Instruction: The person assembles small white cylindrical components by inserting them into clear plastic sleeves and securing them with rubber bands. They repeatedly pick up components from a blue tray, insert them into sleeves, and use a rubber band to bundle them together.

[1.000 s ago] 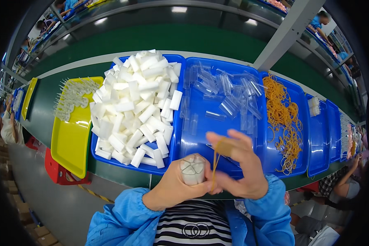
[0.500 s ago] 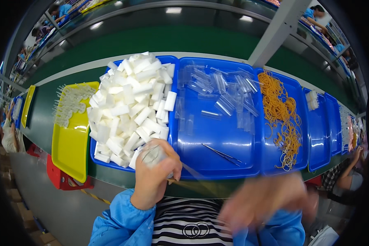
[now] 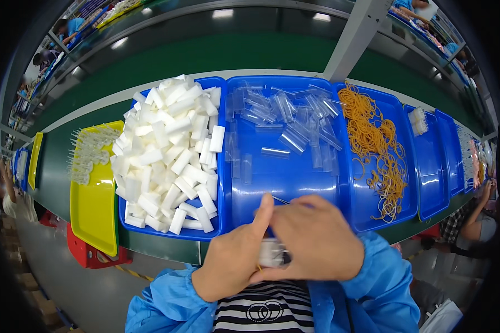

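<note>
In front of my chest, my left hand [image 3: 228,261] is closed around a small bundle of clear, whitish plastic pieces [image 3: 271,252], its thumb pointing up. My right hand [image 3: 322,238] curves over the other side of that bundle, with the thumb below and fingers above. Between them the hands hide most of the bundle. A bit of orange-yellow rubber band [image 3: 259,268] shows beside the left palm. Just beyond the fingers, the blue tray [image 3: 250,202] holds loose clear plastic sleeves [image 3: 291,139]. Tweezers [image 3: 281,200] in it are mostly covered by my right hand.
White foam pieces [image 3: 166,150] are heaped in a blue tray on the left. A yellow tray [image 3: 94,211] beyond carries translucent spiky parts [image 3: 91,150]. Rubber bands [image 3: 372,133] fill a blue tray on the right. A metal post [image 3: 358,41] rises behind the trays.
My right hand has swung in from the lower right to meet the left. My left hand has moved right and down with the bundle. The stretched band between them no longer shows.
</note>
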`<action>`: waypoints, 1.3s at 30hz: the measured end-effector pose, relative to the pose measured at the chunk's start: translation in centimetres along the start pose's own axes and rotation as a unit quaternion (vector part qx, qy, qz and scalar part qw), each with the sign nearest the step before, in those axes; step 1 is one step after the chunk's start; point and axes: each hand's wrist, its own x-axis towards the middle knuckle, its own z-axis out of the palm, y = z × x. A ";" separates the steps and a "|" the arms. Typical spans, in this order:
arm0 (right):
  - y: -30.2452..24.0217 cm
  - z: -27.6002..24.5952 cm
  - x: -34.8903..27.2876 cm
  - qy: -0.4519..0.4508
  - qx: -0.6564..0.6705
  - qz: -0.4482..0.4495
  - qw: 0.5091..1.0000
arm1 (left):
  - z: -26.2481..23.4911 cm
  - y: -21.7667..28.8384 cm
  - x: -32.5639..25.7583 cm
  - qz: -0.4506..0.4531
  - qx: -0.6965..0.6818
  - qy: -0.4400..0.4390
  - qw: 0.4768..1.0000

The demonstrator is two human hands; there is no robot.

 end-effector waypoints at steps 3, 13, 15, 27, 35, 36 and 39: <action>0.7 -1.3 -1.5 -0.089 -0.006 0.045 0.995 | -1.3 -0.9 -0.1 -0.073 -0.290 -0.024 0.954; 0.6 -0.2 -1.3 0.110 0.221 -0.087 0.965 | 1.2 0.0 -1.0 -0.260 -0.724 -0.019 0.639; 1.7 1.5 -1.2 0.083 0.559 0.054 0.823 | 0.9 -0.1 0.4 -0.155 -0.699 0.115 0.689; -0.3 1.1 0.9 0.085 0.118 0.047 0.988 | 1.4 -0.7 0.9 -0.039 -0.060 0.027 0.997; 4.7 0.0 -1.3 0.060 -0.116 0.088 0.988 | 0.6 -1.3 0.3 -0.208 -0.383 -0.051 0.898; 4.8 0.7 -1.4 0.036 -0.176 0.078 0.981 | 0.6 -1.3 0.4 -0.214 -0.410 -0.061 0.884; 4.7 2.3 -1.3 -0.007 -0.295 0.061 0.954 | 0.3 -1.0 0.6 -0.301 -0.481 -0.099 0.818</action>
